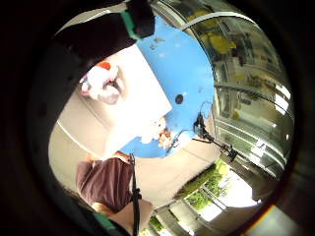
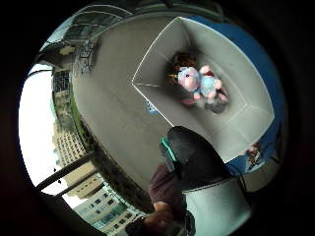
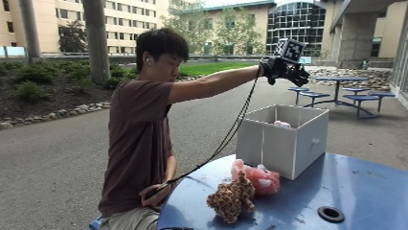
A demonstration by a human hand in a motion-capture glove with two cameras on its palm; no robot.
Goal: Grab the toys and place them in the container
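Grip (image 3: pixel 285 70) empty above container (image 3: pixel 280 143), two toys (image 3: pixel 245 188) on table (image 3: pixel 357 191)

Soft outdoor daylight is even, shadows faint. Palm views bend strongly toward dark rims; the sky there glares white.

white container (image 2: pixel 241 129), plush toys (image 2: pixel 199 84) inside

- I sit outdoors in daylight at a round blue table (image 3: pixel 357 191).
- Beyond the table lies grey pavement (image 3: pixel 51 153).
- Farther off stand picnic tables (image 3: pixel 338 93), a lawn (image 3: pixel 210 68) and beige buildings (image 3: pixel 121 19).
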